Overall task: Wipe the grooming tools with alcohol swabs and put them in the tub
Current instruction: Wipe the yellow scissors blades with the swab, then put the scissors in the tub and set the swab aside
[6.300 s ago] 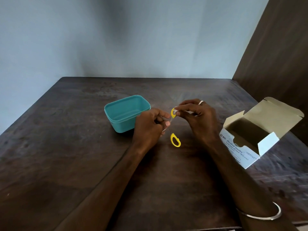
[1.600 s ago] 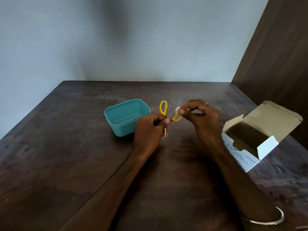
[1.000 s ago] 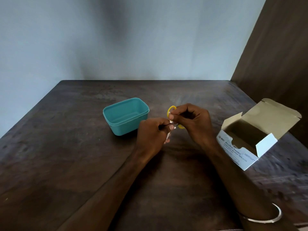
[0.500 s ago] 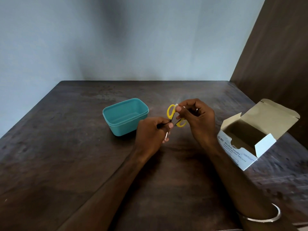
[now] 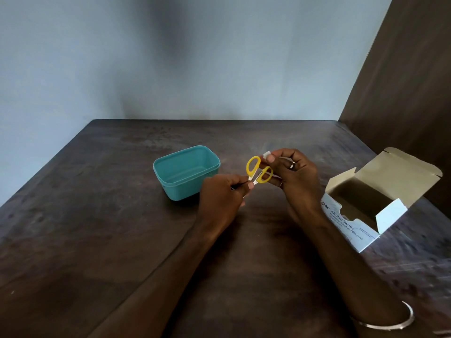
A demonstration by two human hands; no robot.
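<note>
Here, your left hand (image 5: pixel 223 195) is curled closed around the blade end of the small scissors (image 5: pixel 258 172), yellow loops pointing up and away from you. Your right hand (image 5: pixel 296 178) pinches a white alcohol swab (image 5: pixel 266 154) between thumb and fingertips, touching the nearer loop. The teal tub (image 5: pixel 186 172) stands open just left of your hands, near the table's (image 5: pixel 97 228) middle, bare wood all round it. The open swab box (image 5: pixel 380 201) sits right. Your left hand hides the blades.
</note>
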